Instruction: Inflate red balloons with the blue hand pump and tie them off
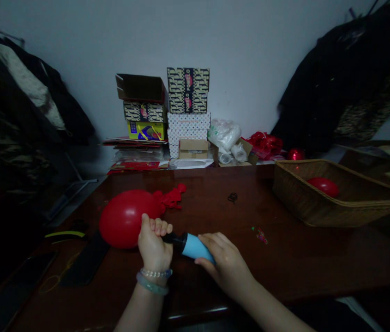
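My left hand [155, 244], with a beaded bracelet and a pale green bangle at the wrist, is closed around the black nozzle end of a pump and the neck of an inflated red balloon [127, 218]. The fingers of my right hand [227, 263] wrap the light blue barrel of the hand pump [195, 248]. The pump lies slanted between both hands, above the brown table [212, 198]. Behind the inflated balloon, several limp red balloons [171, 198] lie in a small pile.
A wicker basket [305, 203] with a red balloon [323, 186] inside stands at the right. Black bands [232, 198] and small colourful bits [260, 235] lie mid-table. Dark flat objects lie at the left. Stacked boxes [188, 91] and plastic bags [224, 133] line the wall.
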Tool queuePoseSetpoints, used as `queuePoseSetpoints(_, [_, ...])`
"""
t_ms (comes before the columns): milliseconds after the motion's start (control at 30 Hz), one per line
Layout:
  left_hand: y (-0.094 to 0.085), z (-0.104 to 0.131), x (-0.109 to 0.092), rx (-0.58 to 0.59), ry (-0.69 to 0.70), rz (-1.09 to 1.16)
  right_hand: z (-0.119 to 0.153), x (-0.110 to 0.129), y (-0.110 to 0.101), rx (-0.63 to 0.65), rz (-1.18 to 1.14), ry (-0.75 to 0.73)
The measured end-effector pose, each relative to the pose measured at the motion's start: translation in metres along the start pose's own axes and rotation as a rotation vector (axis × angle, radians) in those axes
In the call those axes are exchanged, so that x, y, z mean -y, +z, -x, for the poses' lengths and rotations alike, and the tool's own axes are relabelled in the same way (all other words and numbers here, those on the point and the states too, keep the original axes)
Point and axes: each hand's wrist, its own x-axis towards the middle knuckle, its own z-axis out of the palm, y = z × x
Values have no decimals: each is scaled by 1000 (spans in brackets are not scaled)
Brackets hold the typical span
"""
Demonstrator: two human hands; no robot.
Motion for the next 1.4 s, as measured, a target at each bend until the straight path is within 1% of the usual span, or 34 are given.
queuePoseSetpoints(133, [-2, -2, -6, 14, -4, -13, -2, 5, 1, 14, -26, -3])
queuePoseSetpoints(333, [-6, -13, -17, 43, 2, -14, -6, 8, -1, 44, -72, 12])
queuePoseSetpoints(433, [-10, -21, -24, 17, 25, 13, -6, 5, -3, 48, -63, 5])
queuePoseSetpoints(567, [-17, -31, -40, -23, 46, 49, -4, 1, -7, 55, -51, 5])
queuePoseSetpoints(667, [-18, -33, -50, -36, 61, 53, -4, 0, -9, 48, -48, -2])
queuePoseSetpoints(733, [-18, -32, -52, -38, 68, 49, -4, -1, -10, 46, -44, -8])
queuePoseSetpoints(933, [-16, -26, -43, -58, 55, 65, -4, -3, -7, 64, 1, 29])
queuePoseSetpoints(1067, [-13, -22, -34, -68, 56, 58, -3, -3, -5, 51, 18, 17])
queuePoseSetpoints(1400, [-2, 0, 4, -36, -17, 6, 0, -1, -5, 0, 12, -2])
